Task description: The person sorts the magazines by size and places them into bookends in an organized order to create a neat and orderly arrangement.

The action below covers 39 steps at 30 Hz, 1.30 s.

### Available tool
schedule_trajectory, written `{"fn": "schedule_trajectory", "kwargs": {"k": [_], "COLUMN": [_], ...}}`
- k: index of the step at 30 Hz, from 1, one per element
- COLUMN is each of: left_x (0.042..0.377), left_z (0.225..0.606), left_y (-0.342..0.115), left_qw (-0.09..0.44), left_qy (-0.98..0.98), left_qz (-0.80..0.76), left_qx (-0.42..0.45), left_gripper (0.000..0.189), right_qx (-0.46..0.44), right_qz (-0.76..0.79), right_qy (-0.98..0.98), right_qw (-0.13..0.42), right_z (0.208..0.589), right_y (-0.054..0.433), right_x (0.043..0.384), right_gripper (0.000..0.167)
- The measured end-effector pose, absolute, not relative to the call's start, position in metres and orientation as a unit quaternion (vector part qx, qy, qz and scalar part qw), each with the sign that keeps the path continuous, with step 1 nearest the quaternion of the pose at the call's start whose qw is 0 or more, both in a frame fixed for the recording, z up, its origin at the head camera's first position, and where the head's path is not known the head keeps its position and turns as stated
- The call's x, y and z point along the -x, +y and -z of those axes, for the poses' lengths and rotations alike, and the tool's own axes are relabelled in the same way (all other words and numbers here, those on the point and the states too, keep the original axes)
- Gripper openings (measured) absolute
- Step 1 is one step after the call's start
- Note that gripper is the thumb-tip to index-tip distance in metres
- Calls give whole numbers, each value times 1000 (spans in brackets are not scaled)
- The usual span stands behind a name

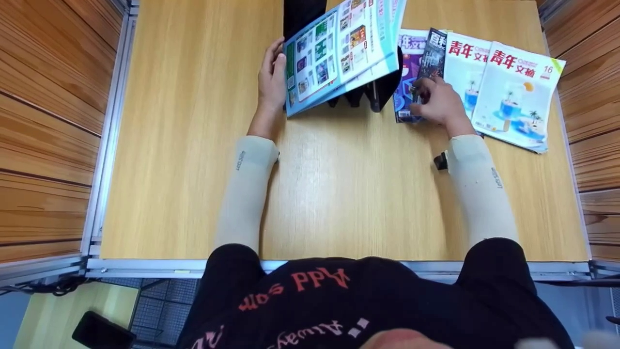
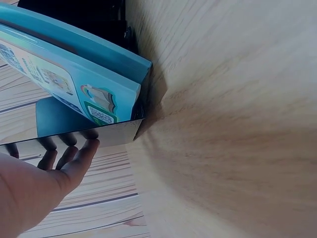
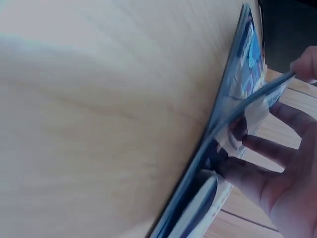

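My left hand (image 1: pixel 271 82) is at the left side of a black magazine holder (image 1: pixel 387 89). In the left wrist view its extended fingers touch the outer wall (image 2: pixel 116 134) of that holder. Light-blue magazines (image 1: pixel 334 53) stand tilted in the holder. My right hand (image 1: pixel 443 102) pinches the near edge of a dark-covered magazine (image 1: pixel 432 60) between thumb and fingers. That edge is bent up from the pile in the right wrist view. Beneath and to its left lies a purple magazine (image 1: pixel 404 72), partly covered.
Two white magazines with a blue island picture, one (image 1: pixel 518 97) overlapping the other (image 1: pixel 465 63), lie at the right. The wooden table (image 1: pixel 193 145) has metal rails (image 1: pixel 111 121) and plank walls at its sides. A black phone-like object (image 1: pixel 104 332) lies below at the lower left.
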<state>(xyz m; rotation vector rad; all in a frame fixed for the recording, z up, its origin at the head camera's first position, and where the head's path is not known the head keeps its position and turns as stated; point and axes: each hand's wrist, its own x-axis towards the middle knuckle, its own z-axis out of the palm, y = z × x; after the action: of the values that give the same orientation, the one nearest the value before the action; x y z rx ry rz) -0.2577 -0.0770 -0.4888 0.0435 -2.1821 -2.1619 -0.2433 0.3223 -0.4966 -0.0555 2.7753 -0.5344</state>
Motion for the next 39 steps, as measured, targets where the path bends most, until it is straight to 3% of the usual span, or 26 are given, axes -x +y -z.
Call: {"fn": "schedule_trajectory", "kwargs": {"k": [7, 13, 20, 30, 39], "left_x": [253, 257, 258, 260, 258], "left_z": [479, 487, 490, 492, 489], "left_y": [-78, -79, -77, -77, -78], "left_qw": [39, 38, 29, 30, 33], "left_qy": [-718, -717, -711, -711, -713], "left_qz": [695, 696, 702, 702, 700], "left_qx": [-10, -14, -22, -26, -19], "left_gripper": [41, 41, 39, 39, 40], "right_qx": [11, -18, -62, -79, -132], "right_qz": [226, 233, 232, 221, 230], "right_qy": [963, 966, 965, 967, 958], "right_qw": [148, 115, 106, 95, 111], "right_z": [493, 491, 487, 489, 486], "right_y": [326, 324, 326, 324, 326], "right_x": [243, 244, 245, 247, 248], "right_gripper": [62, 42, 61, 48, 73]}}
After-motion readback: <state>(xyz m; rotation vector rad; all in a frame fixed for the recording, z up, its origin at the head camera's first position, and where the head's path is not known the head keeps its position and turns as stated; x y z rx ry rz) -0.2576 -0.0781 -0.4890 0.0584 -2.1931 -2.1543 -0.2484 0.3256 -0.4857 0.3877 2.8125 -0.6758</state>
